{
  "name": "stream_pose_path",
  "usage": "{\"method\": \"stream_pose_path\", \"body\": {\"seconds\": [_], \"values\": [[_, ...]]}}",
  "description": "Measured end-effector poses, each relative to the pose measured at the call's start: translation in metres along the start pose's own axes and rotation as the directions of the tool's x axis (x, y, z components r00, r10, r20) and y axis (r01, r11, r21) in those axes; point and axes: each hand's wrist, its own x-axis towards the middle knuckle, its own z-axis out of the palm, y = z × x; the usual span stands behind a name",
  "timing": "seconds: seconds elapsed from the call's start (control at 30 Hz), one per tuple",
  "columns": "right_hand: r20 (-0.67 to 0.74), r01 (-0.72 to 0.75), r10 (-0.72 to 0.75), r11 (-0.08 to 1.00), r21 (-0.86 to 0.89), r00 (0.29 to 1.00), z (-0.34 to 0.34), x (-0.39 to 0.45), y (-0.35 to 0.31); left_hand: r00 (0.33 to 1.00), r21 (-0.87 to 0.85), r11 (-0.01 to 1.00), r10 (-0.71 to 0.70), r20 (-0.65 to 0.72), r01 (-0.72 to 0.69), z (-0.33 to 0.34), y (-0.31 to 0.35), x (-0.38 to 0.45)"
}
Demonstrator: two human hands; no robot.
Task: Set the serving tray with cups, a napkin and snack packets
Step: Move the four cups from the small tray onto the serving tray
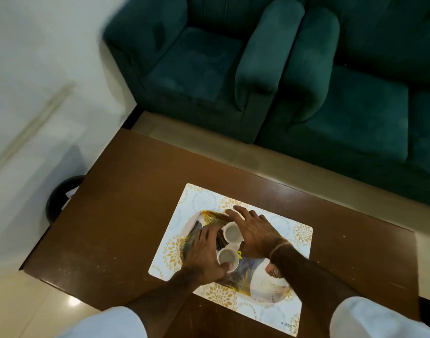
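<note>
Serving tray (277,286) lies on a patterned placemat (199,198) on the brown tabletop (126,211). Two white cups (231,232) stand touching on the tray. Left hand (204,250): grip curled round the near cup (226,256). Right hand (255,230): fingers straight, flat beside the far cup.

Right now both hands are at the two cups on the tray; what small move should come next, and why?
Probably let go of the cups and draw both hands back. The two cups already stand side by side, touching, on the tray, with the left hand and right hand around them. No napkin shows yet.
</note>
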Motion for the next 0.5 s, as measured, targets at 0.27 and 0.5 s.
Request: {"method": "stream_pose_path", "body": {"seconds": [0.27, 0.5], "values": [[-0.199, -0.094, 0.108, 0.993, 0.074, 0.974, -0.094, -0.044, 0.006, 0.992, 0.000, 0.996, 0.094, -0.086, -0.094, -0.083, 0.086, 0.028], [-0.375, -0.204, 0.260, 0.962, 0.182, 0.890, -0.193, -0.123, 0.033, 0.957, 0.128, 0.962, 0.257, -0.132, -0.241, -0.142, 0.206, 0.042]]}}
